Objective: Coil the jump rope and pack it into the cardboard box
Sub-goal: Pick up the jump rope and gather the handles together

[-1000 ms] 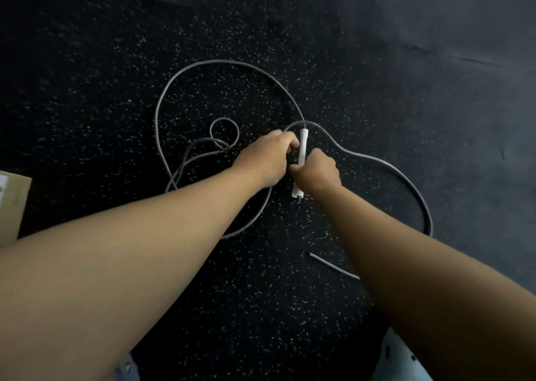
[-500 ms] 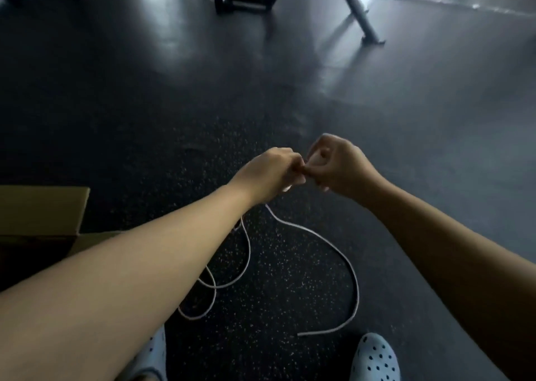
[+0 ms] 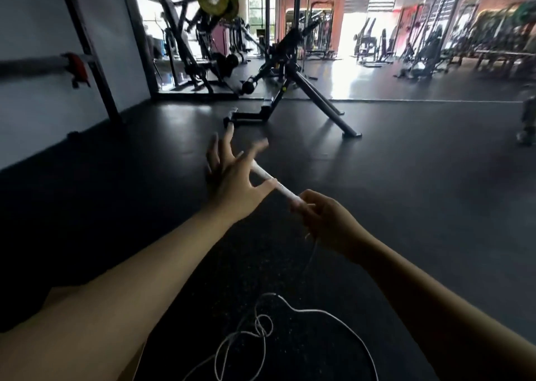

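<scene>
The right hand [image 3: 324, 221] grips the white handle [image 3: 275, 184] of the jump rope [image 3: 262, 327]. The left hand [image 3: 235, 174] is open, fingers spread, touching it. The rope looks light and floppy, lying loose on the floor [image 3: 406, 177]. Best to hold the stiff handle.

Dark gym floor [image 3: 406, 177], weight machines [image 3: 284, 61]

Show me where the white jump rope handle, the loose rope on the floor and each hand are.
handle [image 3: 272, 180]: head view, bare middle of the shaft.
rope [image 3: 262, 327]: head view, small loop on floor.
left hand [image 3: 232, 177]: head view, back of hand.
right hand [image 3: 327, 221]: head view, knuckles.
</scene>
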`<move>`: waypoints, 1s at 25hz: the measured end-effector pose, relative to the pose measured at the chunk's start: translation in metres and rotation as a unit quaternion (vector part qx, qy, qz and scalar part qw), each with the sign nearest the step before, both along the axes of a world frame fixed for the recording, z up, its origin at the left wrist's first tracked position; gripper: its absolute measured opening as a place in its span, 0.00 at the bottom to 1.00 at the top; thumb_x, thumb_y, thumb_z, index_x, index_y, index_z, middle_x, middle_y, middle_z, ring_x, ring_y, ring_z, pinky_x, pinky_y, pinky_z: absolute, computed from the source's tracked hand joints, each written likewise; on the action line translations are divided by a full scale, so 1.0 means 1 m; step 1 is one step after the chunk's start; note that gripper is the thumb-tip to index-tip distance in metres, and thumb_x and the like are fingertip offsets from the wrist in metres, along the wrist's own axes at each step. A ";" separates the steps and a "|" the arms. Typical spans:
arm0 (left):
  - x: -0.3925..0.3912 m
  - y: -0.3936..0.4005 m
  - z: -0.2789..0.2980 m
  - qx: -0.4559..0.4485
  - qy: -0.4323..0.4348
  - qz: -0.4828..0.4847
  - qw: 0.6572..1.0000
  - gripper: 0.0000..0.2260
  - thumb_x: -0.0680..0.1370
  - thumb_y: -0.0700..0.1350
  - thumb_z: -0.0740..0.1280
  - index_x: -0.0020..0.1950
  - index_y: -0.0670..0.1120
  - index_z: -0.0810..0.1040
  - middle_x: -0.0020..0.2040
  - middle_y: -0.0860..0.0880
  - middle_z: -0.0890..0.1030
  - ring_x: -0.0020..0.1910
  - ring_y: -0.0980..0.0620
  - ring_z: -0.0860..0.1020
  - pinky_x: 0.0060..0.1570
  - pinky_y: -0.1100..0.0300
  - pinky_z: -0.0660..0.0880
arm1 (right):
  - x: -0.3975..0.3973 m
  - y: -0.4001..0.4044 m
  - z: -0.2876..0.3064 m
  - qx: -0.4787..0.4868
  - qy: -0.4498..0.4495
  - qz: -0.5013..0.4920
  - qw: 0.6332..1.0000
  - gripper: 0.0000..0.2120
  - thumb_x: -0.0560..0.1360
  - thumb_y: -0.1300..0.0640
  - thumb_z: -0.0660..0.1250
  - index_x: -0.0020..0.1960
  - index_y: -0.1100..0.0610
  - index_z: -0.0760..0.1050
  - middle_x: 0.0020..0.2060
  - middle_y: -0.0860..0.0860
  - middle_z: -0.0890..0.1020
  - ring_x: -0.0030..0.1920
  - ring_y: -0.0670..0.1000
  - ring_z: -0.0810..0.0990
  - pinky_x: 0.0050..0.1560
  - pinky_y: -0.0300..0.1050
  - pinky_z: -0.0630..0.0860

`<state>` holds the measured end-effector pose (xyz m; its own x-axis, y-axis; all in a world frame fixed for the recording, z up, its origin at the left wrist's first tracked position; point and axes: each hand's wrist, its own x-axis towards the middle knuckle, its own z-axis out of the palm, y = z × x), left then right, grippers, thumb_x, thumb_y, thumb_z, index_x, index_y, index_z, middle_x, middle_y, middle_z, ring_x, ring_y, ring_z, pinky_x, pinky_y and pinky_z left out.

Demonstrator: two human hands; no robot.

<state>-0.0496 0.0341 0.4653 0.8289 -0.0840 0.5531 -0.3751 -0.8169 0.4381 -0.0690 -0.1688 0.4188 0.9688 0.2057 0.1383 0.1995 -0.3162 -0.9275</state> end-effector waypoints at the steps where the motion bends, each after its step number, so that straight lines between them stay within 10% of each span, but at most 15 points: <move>1: 0.000 0.007 0.007 0.102 -0.061 0.002 0.993 0.20 0.76 0.56 0.72 0.68 0.59 0.77 0.79 0.46 0.66 0.80 0.40 0.59 0.77 0.39 0.53 | -0.001 -0.002 0.010 -0.021 -0.023 -0.007 0.999 0.14 0.82 0.48 0.66 0.50 0.60 0.77 0.33 0.52 0.72 0.32 0.48 0.70 0.30 0.45 0.72; 3: 0.002 0.018 0.019 0.194 -0.086 -0.068 0.975 0.12 0.80 0.58 0.65 0.59 0.57 0.82 0.64 0.52 0.81 0.72 0.44 0.73 0.75 0.41 0.56 | -0.005 -0.007 0.032 -0.043 -0.076 -0.023 0.996 0.13 0.82 0.50 0.67 0.50 0.61 0.79 0.31 0.47 0.72 0.30 0.45 0.69 0.30 0.42 0.70; 6: -0.005 0.027 0.029 0.181 0.021 -0.159 0.970 0.11 0.83 0.58 0.60 0.60 0.60 0.79 0.46 0.58 0.78 0.49 0.54 0.78 0.50 0.52 0.74 | -0.014 -0.013 0.051 -0.037 -0.120 -0.031 0.992 0.11 0.82 0.52 0.67 0.49 0.58 0.82 0.27 0.41 0.75 0.28 0.40 0.71 0.31 0.35 0.69; 11: -0.010 0.026 0.023 -0.083 0.145 -0.198 0.966 0.08 0.84 0.54 0.61 0.56 0.56 0.78 0.43 0.56 0.81 0.42 0.56 0.79 0.47 0.55 0.76 | -0.024 -0.018 0.040 0.162 -0.047 -0.036 0.985 0.20 0.84 0.44 0.58 0.52 0.55 0.84 0.34 0.52 0.75 0.36 0.55 0.74 0.41 0.53 0.76; 17: -0.023 -0.024 0.016 -0.499 0.209 -0.226 0.810 0.09 0.87 0.50 0.53 0.59 0.51 0.72 0.66 0.52 0.83 0.72 0.50 0.75 0.73 0.45 0.68 | -0.032 0.028 0.027 0.142 -0.040 0.001 0.989 0.18 0.87 0.48 0.52 0.58 0.53 0.79 0.39 0.56 0.78 0.37 0.55 0.76 0.41 0.52 0.77; 20: -0.024 -0.040 0.015 -0.593 0.207 -0.230 0.743 0.08 0.87 0.50 0.52 0.58 0.51 0.69 0.69 0.52 0.80 0.70 0.52 0.76 0.67 0.51 0.74 | -0.033 0.042 0.025 0.152 -0.060 0.004 0.987 0.14 0.87 0.50 0.53 0.59 0.54 0.77 0.45 0.62 0.81 0.34 0.51 0.77 0.34 0.45 0.76; 23: -0.025 -0.039 0.013 -0.579 0.231 -0.220 0.750 0.07 0.87 0.51 0.53 0.58 0.52 0.68 0.70 0.56 0.79 0.62 0.62 0.79 0.53 0.60 0.76 | -0.032 0.046 0.027 0.143 -0.059 -0.002 0.988 0.12 0.87 0.51 0.56 0.58 0.54 0.77 0.45 0.56 0.84 0.30 0.51 0.75 0.30 0.43 0.73; 25: -0.025 -0.030 0.011 -0.532 0.239 -0.198 0.788 0.07 0.86 0.51 0.58 0.63 0.52 0.68 0.73 0.52 0.77 0.67 0.57 0.76 0.63 0.57 0.73 | -0.032 0.042 0.029 0.114 -0.064 -0.005 0.991 0.11 0.86 0.51 0.57 0.56 0.54 0.77 0.41 0.53 0.84 0.30 0.49 0.73 0.30 0.42 0.70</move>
